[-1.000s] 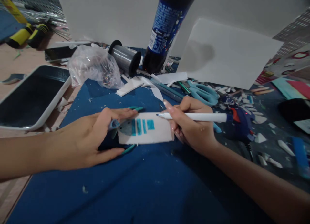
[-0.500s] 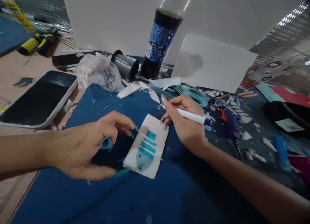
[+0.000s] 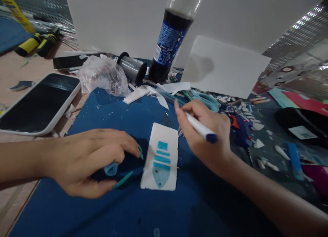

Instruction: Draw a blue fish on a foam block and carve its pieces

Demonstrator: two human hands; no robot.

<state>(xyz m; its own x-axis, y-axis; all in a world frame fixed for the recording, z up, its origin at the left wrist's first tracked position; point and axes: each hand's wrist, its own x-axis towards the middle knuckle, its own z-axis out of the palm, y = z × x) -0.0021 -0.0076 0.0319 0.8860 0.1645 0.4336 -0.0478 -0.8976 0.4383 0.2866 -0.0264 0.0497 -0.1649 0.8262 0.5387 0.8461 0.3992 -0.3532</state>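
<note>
My right hand (image 3: 205, 138) is closed around a white marker (image 3: 200, 126) with a dark blue end, to the right of the card; the marker's other end is hidden by my fingers. A white rectangular card (image 3: 150, 175) lies flat with a blue fish-like drawing (image 3: 161, 177): a pointed head with a dark eye, and several stripes above it. My left hand (image 3: 94, 162), with long teal nails, rests left of the card, not touching it. Its thumb and index finger are apart, while its other fingers curl over a small blue hollow piece (image 3: 110, 168), perhaps a cap.
A blue mat (image 3: 102, 213) lies beneath. Behind are a plastic bag (image 3: 99, 73), a wire spool (image 3: 132, 68), a cola bottle (image 3: 169, 42) and light-blue scissors (image 3: 207, 100). A phone (image 3: 41, 103) lies left; a glue gun (image 3: 241, 129) and white scraps (image 3: 260, 144) lie right.
The card has turned to lie straighter, its lower end swinging right. My left hand has come off it and drawn left. My right hand has shifted slightly right, tilting the marker's blue end downward.
</note>
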